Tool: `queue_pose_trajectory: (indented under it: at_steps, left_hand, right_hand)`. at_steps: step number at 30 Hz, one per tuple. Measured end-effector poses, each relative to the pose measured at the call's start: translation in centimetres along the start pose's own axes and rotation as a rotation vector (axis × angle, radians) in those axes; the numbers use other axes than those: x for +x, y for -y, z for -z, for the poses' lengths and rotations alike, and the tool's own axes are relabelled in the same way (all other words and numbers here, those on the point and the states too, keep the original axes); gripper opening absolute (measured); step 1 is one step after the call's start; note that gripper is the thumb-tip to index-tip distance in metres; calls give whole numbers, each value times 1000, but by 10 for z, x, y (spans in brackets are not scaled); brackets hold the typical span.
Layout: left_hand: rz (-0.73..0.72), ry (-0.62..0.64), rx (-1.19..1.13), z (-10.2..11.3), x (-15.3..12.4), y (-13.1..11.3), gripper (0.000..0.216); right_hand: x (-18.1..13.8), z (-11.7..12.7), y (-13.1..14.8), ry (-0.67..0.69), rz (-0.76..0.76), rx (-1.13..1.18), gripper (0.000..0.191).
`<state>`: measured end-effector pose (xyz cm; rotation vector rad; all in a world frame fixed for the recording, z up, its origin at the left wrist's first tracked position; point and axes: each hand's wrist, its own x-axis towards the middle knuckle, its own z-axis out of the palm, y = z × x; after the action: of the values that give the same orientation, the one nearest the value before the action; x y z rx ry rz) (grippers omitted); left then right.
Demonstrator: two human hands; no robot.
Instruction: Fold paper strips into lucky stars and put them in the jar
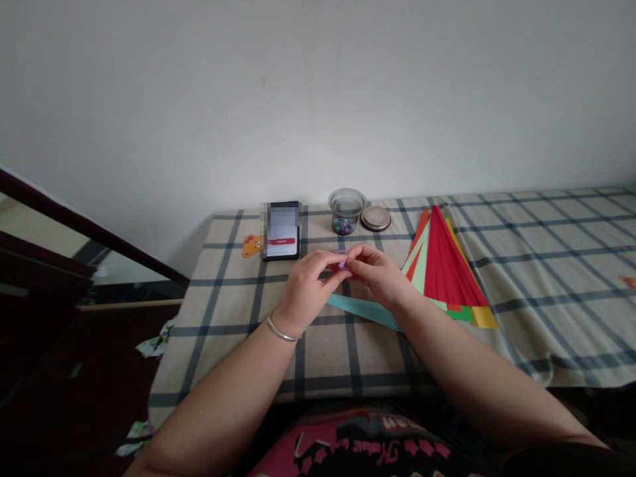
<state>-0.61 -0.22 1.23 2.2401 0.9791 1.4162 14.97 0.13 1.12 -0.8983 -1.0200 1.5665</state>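
Observation:
Over the middle of the table, my left hand (314,277) and my right hand (373,270) meet at the fingertips. Both are closed in a pinch on a small purple paper piece (342,264), partly covered by the fingers, so its exact shape is unclear. A silver bangle circles my left wrist. Beneath my hands lies a light blue paper strip (365,310), its right end passing under my right forearm. To the right, a fan of paper strips (447,265) in red, orange, pale green, green and yellow rests on the cloth, partly behind my right forearm.
A clear plastic tub (346,211) holding small purple and teal pieces stands near the wall, beside a round lid (375,217). Left of them is a phone (283,232) with its screen lit. A checked cloth (223,308) covers the table, whose left edge drops to a dark floor.

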Motion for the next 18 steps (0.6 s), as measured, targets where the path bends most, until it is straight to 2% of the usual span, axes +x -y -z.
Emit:
queue_pose_trajectory:
  at_steps: [3,7,18]
  left_hand:
    - [49,-9,-74,-1,0,0,10]
    - [182,-61,-171,-6,-1,4,8]
    - [360,-126,-343,-9,0,2,7]
  right_hand:
    - [2,1,0,-56,100,-78,34]
    - [3,2,-1,-87,142,-155,33]
    - [3,2,0,-20,38,-98,34]
